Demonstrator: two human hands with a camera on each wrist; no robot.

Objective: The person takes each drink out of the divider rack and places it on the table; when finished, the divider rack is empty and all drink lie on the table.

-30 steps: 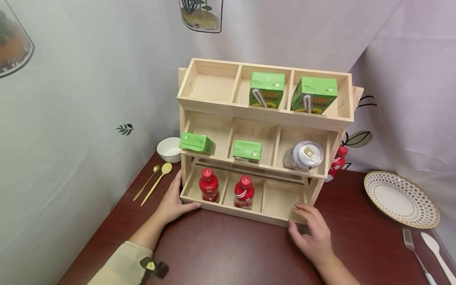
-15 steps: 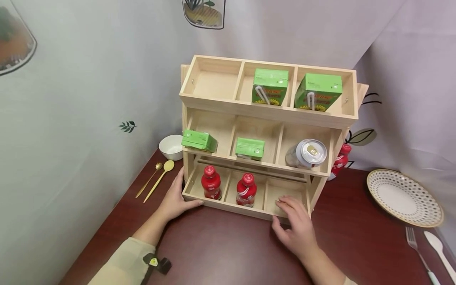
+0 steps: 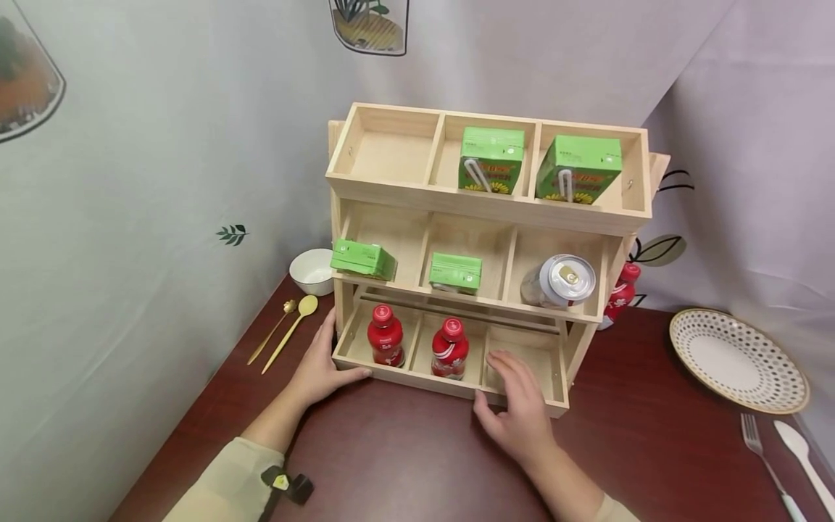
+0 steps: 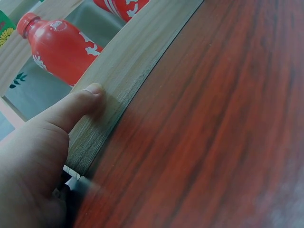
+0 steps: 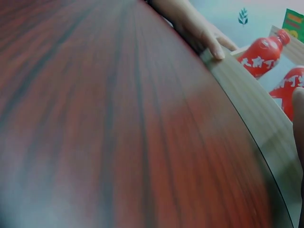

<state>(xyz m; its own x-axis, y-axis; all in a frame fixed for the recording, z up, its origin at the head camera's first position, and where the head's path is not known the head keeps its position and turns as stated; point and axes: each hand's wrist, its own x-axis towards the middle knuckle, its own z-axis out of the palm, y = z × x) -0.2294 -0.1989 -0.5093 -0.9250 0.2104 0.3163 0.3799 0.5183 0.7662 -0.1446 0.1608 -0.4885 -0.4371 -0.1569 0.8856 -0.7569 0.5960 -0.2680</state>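
A three-tier wooden shelf (image 3: 483, 199) stands on the table, each tier split into three compartments. My left hand (image 3: 320, 370) holds the lower left corner, its thumb (image 4: 92, 90) along the front board. My right hand (image 3: 518, 409) is at the bottom tier's front board, its loosely bent fingers over the right compartment; it holds nothing. A red bottle (image 3: 385, 337) stands in the bottom left compartment, another red bottle (image 3: 450, 349) in the middle one. The middle tier bears two green drink cartons (image 3: 455, 272) and a silver can (image 3: 562, 281). Two green cartons (image 3: 491, 159) with straws stand on top.
A white bowl (image 3: 312, 271), a golden spoon (image 3: 291, 330) and a smaller golden spoon (image 3: 270, 333) lie left of the shelf. To the right are a patterned plate (image 3: 737, 361), a fork (image 3: 763, 449) and a white-handled utensil (image 3: 805, 460). Another red bottle (image 3: 618, 293) is partly hidden behind the shelf.
My right hand has moved left along the bottom tier's front, from its right end to near the divider beside the middle compartment. My left hand keeps its place at the corner.
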